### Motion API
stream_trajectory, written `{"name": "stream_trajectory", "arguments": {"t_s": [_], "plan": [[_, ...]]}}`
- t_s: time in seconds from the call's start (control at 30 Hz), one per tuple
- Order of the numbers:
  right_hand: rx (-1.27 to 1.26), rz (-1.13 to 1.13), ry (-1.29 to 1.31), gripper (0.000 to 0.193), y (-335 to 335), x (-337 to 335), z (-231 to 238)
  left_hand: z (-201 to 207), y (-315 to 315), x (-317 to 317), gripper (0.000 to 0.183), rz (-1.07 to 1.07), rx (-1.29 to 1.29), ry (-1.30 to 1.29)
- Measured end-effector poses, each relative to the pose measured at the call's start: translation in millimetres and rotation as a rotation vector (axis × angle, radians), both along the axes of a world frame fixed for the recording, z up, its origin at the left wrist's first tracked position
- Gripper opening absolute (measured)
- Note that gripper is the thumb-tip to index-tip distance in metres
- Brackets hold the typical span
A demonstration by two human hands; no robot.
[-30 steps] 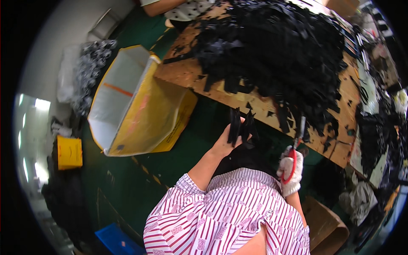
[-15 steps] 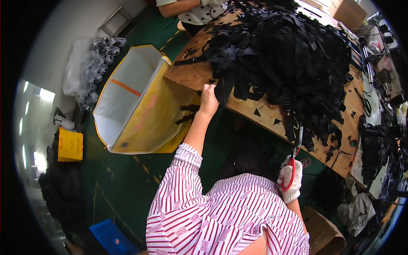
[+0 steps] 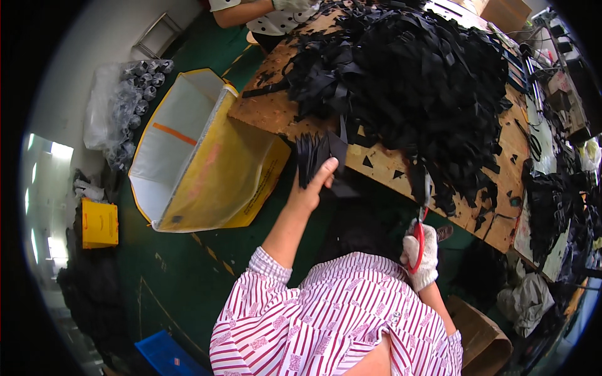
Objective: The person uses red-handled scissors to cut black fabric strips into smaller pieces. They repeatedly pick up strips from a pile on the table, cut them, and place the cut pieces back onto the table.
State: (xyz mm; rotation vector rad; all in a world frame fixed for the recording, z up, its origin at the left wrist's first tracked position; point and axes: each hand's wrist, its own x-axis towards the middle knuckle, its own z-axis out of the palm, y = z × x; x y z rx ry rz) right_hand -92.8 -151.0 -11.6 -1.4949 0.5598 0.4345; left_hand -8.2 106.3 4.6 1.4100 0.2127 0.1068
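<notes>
My bare left hand [image 3: 313, 183] is closed on a fanned bundle of black fabric strips [image 3: 310, 155], held at the table's near left edge. One strip of the bundle reaches up toward the large heap of black strips [image 3: 401, 81] on the wooden table. My right hand [image 3: 420, 254], in a white knit glove, grips red-handled scissors [image 3: 415, 244]. Their blades point up to the table's front edge, beside strips hanging off the heap. Whether the blades are apart is hard to make out.
A yellow bag with a white inside [image 3: 207, 169] stands open left of the table [image 3: 382, 172]. Across the table's far left corner is another person's gloved hand [image 3: 293, 5]. A yellow box [image 3: 100, 224] and a blue sheet [image 3: 168, 352] lie on the left; a cardboard box [image 3: 480, 332] stands low on the right.
My left hand has turned and drawn back a little from the table edge, so the fanned bundle now shows. The right hand with the scissors has shifted slightly. The view has moved a bit.
</notes>
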Motion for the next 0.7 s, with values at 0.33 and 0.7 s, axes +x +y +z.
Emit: {"name": "stream_trajectory", "arguments": {"t_s": [0.33, 0.7], "plan": [[0.009, -0.084, -0.184, 0.043, 24, 44, 19, -34, -94, -56, 0.035, -0.561, 0.182, 0.16], [-0.288, 0.121, -0.67, 0.044, -18, 23, 6, -18, -83, -39, 0.022, -0.462, -0.631, 0.145]]}}
